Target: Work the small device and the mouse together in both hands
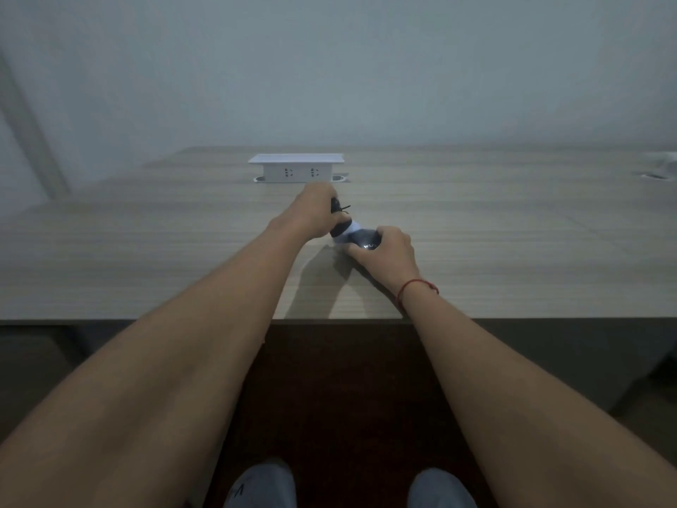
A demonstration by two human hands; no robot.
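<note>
Left hand: fingers curled round the far end of a small dark, rounded object with a white middle band, lying on the wood-grain table. Right hand: gripping its near end. Red string bracelet on right wrist. White pop-up socket box just beyond.

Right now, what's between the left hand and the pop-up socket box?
Head view: nothing. Bare wood table between the left hand and the socket box. The left hand and right hand both grip a dark shoe.
</note>
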